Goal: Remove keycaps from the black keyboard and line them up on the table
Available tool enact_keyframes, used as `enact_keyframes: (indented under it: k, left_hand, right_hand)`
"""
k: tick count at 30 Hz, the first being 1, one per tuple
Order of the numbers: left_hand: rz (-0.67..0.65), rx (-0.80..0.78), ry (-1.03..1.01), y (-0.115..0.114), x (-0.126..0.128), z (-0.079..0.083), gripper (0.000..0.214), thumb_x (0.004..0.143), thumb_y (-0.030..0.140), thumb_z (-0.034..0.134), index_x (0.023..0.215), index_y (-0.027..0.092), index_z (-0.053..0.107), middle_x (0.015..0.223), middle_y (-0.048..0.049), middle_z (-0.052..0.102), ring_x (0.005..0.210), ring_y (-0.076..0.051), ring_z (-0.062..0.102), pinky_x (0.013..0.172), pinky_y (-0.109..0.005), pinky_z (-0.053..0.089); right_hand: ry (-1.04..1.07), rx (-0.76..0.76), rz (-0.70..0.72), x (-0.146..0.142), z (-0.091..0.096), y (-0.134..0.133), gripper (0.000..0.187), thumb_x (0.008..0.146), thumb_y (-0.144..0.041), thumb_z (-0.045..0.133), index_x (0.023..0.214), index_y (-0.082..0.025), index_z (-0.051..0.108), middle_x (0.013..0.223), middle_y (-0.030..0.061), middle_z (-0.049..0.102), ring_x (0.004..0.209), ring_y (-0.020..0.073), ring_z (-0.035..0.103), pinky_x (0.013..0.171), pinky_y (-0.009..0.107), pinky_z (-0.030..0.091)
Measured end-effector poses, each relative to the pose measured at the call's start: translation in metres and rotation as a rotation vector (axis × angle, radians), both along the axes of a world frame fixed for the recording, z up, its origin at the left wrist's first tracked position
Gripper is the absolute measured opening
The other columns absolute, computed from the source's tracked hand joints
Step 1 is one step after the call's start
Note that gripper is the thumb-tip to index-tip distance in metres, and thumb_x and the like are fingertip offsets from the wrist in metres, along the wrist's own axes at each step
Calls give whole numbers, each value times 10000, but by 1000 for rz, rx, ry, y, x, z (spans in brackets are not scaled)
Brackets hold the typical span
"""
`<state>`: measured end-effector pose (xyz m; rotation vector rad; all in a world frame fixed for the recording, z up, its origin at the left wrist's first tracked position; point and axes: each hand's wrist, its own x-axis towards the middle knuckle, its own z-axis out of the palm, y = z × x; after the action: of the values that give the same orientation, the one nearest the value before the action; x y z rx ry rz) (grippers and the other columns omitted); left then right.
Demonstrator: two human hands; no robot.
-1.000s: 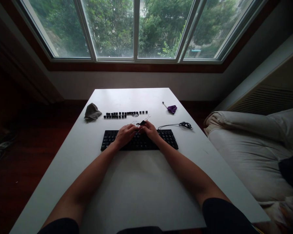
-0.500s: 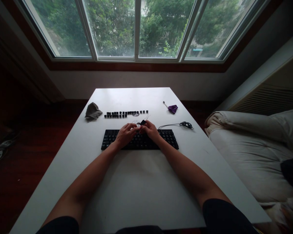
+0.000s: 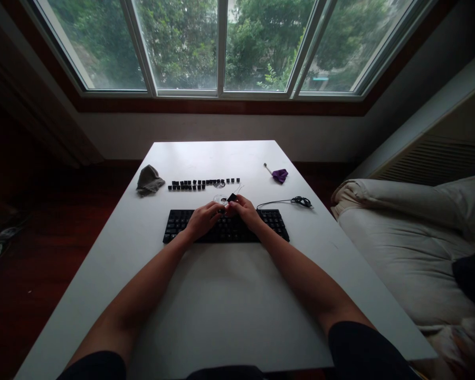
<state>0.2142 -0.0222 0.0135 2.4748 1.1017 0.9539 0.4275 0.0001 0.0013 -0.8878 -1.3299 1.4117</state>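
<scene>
Over the middle of a black keyboard [image 3: 178, 221] my two hands are close together. My right hand [image 3: 245, 208] is closed on a keycap puller [image 3: 233, 197], a small black handle with thin wires pointing up and away. Beside it, my left hand [image 3: 203, 218] has its fingers drawn together at the tips. Whatever those fingers pinch is too small to make out. Just beyond the fingertips lies a clear round dish [image 3: 218, 199]. Several loose black keycaps [image 3: 187, 187] stand in rows past the keyboard.
On the white table [image 3: 229, 306], a grey cloth [image 3: 149, 179] lies at the left. A purple cloth [image 3: 279, 176] and a white-handled brush [image 3: 267, 169] are at the right, with the coiled cable [image 3: 301, 201] nearer. A cream sofa [image 3: 396, 248] stands beside the table.
My left hand has shifted slightly down, showing more of the clear dish. The keycap puller has tilted a little in my right hand, and the view has moved slightly.
</scene>
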Motion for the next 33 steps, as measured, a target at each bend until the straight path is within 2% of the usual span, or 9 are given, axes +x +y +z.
enact_keyframes:
  k: [6,14,20,27,33]
  left_hand:
    - [-41,70,12,3,0,-5,254,969,215,600,1210,286,636,1224,-38,679,1054,-195,682,873,-312,556]
    - [-24,251,122,5,-1,-7,309,920,126,632,1199,257,632,1290,-85,606,1162,-253,592,960,-428,556]
    - [-35,257,119,5,-1,-9,379,919,123,631,1267,273,618,1290,-87,594,1154,-249,587,958,-437,565]
    - [-44,239,68,6,-2,-9,344,952,190,617,1283,281,630,1248,-81,613,1134,-240,603,942,-422,570]
    - [-31,275,87,7,-2,-11,319,952,198,628,1263,267,646,1231,-82,625,1085,-232,605,908,-406,573]
  right_hand:
    - [-14,-17,21,1,-2,1,342,830,-491,734,906,-203,567,792,19,730,678,182,708,665,320,582]
    - [-105,114,-18,-3,-13,2,287,879,-468,662,989,-218,574,822,3,711,687,182,716,657,314,593]
    - [-187,141,-58,-5,-16,1,270,894,-467,619,1031,-241,566,804,-8,716,694,187,719,632,299,590]
    - [-131,124,-8,-5,-16,2,270,901,-462,613,1039,-244,529,827,-14,704,679,178,709,629,295,579]
    - [-199,167,7,-5,-13,0,255,926,-465,583,1041,-248,515,798,-28,682,644,162,691,623,279,554]
